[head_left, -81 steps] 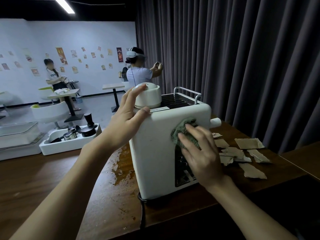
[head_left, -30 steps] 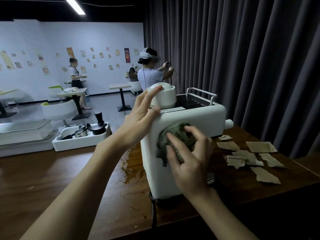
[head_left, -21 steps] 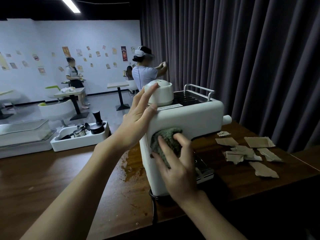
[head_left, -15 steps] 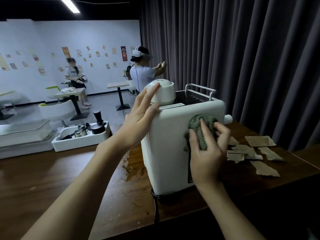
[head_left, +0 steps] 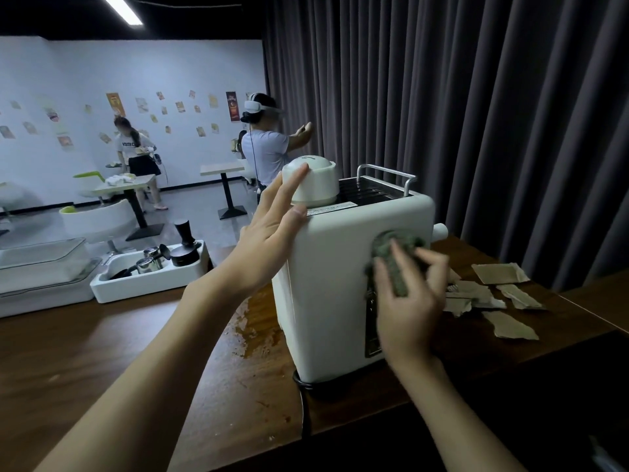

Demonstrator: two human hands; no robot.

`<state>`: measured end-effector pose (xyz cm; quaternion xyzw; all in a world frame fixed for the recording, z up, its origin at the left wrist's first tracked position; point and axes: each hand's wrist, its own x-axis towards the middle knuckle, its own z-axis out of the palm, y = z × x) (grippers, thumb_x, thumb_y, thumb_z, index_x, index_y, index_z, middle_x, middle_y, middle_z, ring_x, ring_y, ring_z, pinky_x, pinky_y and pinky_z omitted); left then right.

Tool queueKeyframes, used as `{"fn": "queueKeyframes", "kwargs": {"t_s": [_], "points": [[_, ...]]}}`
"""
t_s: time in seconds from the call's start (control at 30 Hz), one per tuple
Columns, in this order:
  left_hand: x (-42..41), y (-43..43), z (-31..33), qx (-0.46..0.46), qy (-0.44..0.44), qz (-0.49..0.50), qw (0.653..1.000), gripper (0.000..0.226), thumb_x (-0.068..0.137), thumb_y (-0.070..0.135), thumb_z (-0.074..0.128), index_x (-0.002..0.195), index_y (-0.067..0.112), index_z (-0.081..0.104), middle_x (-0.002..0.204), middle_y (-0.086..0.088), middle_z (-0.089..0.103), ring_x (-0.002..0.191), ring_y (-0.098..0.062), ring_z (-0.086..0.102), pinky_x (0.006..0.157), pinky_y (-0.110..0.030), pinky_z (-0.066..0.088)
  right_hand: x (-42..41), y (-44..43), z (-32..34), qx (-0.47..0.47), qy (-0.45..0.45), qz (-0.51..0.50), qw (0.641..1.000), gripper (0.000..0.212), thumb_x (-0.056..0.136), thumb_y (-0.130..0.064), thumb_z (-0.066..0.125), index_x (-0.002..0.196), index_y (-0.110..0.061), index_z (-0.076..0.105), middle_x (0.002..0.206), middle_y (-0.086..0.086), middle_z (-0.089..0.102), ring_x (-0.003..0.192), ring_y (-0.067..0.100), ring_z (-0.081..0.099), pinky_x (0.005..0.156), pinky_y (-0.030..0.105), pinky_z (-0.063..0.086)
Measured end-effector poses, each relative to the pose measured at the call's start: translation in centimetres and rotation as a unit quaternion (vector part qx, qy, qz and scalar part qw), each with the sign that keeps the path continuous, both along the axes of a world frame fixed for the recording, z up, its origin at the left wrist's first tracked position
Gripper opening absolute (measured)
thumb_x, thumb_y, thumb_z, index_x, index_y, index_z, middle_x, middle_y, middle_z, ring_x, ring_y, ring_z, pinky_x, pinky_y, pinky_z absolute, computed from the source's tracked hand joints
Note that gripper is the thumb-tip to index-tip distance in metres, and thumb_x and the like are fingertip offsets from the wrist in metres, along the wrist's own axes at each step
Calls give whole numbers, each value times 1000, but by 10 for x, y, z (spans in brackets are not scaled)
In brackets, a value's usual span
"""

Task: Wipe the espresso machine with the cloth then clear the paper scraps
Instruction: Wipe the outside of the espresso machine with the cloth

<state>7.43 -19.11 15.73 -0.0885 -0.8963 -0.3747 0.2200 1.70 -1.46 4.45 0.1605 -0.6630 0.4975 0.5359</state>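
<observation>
a dark wooden table point(head_left: 102, 362) stands before a grey curtain point(head_left: 476, 114). the white espresso machine point(head_left: 333, 284) sits near the table's right end. the left hand point(head_left: 269, 240) lies flat, fingers apart, against its upper left corner. the right hand point(head_left: 408, 301) has its grip pressed on the green cloth point(head_left: 394, 257) at the machine's near face. brown paper scraps point(head_left: 493, 298) lie beside it toward the right edge.
</observation>
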Motion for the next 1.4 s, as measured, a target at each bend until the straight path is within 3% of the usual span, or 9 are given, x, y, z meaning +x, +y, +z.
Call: {"fn": "queueKeyframes", "kwargs": {"t_s": [0.13,0.33,0.5,0.6,0.7,0.87,1.03,1.27,1.4], "points": [[0,0,0,1,3,1,1000,47,96,57,23,137,77,10,161,32,4,151,-8,13,121,-62,11,-2,-1,1,-57,-36,-14,998,33,89,-12,69,120,-2,66,106,13,51,103,7,47,89,39,54],[-1,-1,-1,9,1,-3,1000,48,95,58,23,137,78,11,160,34,4,152,-10,14,121,-63,11,9,0,-14,149,56,29,987,31,90,-15,62,119,-3,68,111,7,46,101,24,55,92,33,51],[0,1,0,4,-1,1,1000,48,97,56,23,138,77,10,161,32,5,151,-10,14,121,-63,11,-19,25,7,-46,-53,-17,997,31,88,-10,68,117,0,66,111,14,53,103,12,51,85,38,57],[1,2,0,2,-1,6,1000,50,96,55,23,142,72,11,162,30,5,152,-8,12,121,-62,9,-12,15,5,-72,-67,-21,995,30,89,-12,68,117,0,66,109,6,49,105,8,49,86,36,56],[1,2,0,6,5,7,1000,52,93,59,23,142,72,12,163,28,6,152,-5,10,122,-61,8,18,-14,-14,6,-19,15,1000,29,89,-15,64,114,-1,69,105,10,51,101,9,48,93,24,47],[2,2,0,7,3,1,1000,53,89,63,22,139,75,12,163,27,6,151,-1,9,122,-59,8,39,-27,-28,229,77,59,969,27,92,-13,63,116,-3,69,110,9,46,97,30,57,87,39,53],[1,3,0,6,8,6,1000,53,89,62,22,140,74,12,163,26,8,151,-3,12,122,-59,9,30,-23,-13,34,-19,29,999,30,86,-6,69,116,-1,69,111,6,47,103,21,55,99,22,45],[1,2,-1,20,9,-1,1000,55,88,61,22,140,73,14,162,27,10,150,0,13,122,-58,10,54,-50,-23,217,85,65,970,23,92,-8,64,113,-4,71,105,9,44,88,33,57,79,44,52],[1,1,-2,13,8,-2,1000,56,88,60,22,143,69,14,161,28,10,149,1,14,122,-57,11,44,-34,-21,87,-4,49,995,29,91,-10,65,119,-6,69,109,7,48,99,25,59,86,37,55]]}}
